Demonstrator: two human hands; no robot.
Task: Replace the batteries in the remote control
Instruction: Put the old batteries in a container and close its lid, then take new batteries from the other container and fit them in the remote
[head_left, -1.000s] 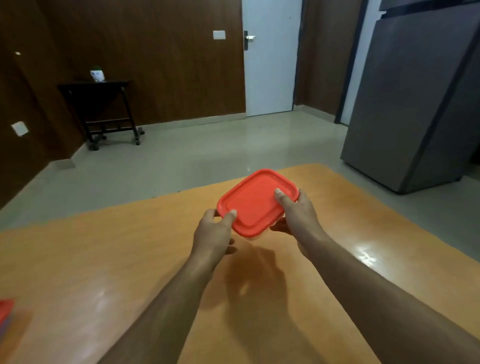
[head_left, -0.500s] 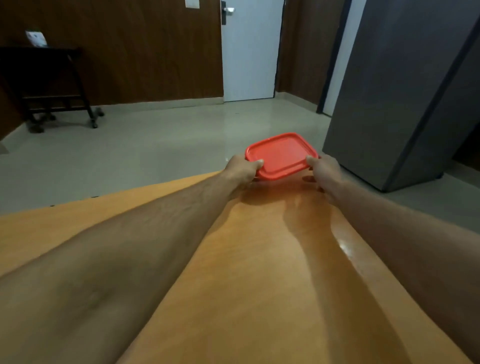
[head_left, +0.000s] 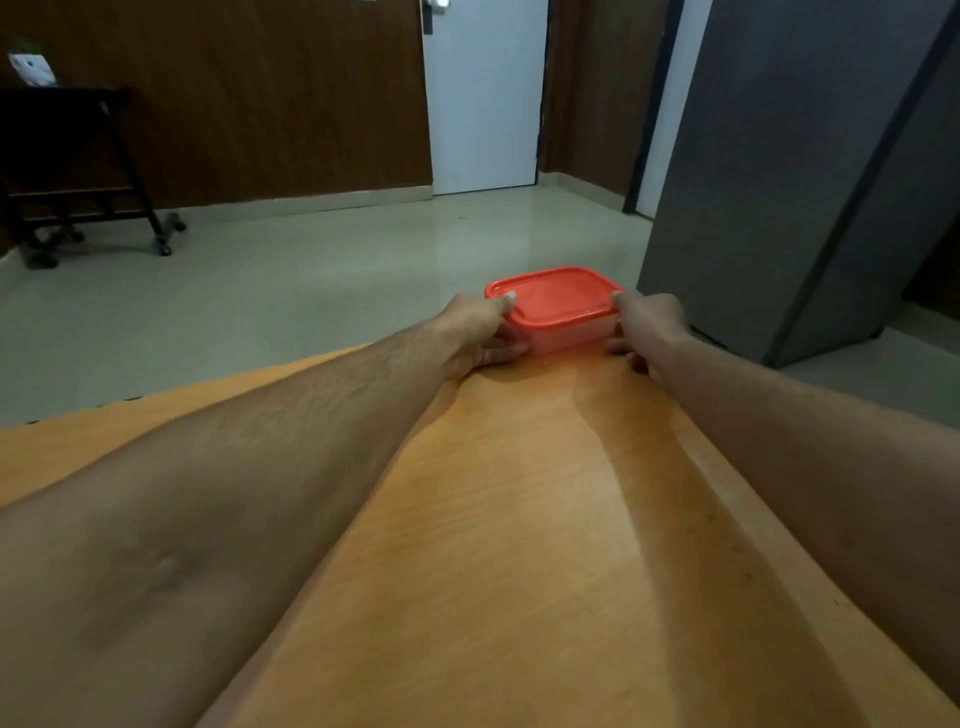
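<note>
- Two bare forearms are shown stretched the full length of the orange wooden table (head_left: 519, 519); with the reach so extended, fine control at the hands is judged to be reduced, and a push too far could result.
- One grey cabinet (head_left: 779, 182) is seen standing on the floor just beyond the table's far right corner; nothing but tiled floor is visible below the edge, so a dropped item would fall well out of reach.
- One clear container (head_left: 563, 338) with a red lid (head_left: 553, 299) is shown at the very far edge of the table — part of its base may overhang, though this cannot be told — and tipping off is the chief risk.
- The left hand (head_left: 475, 332) is closed on the container's left end, thumb on the lid rim and fingers curled along the side wall.
- The right hand (head_left: 647, 327) is closed on the right end in like manner; an uneven release could skew the box outward.
- No remote control and no batteries are in view — whether they lie inside the container cannot be told, and a fall could scatter any contents.
</note>
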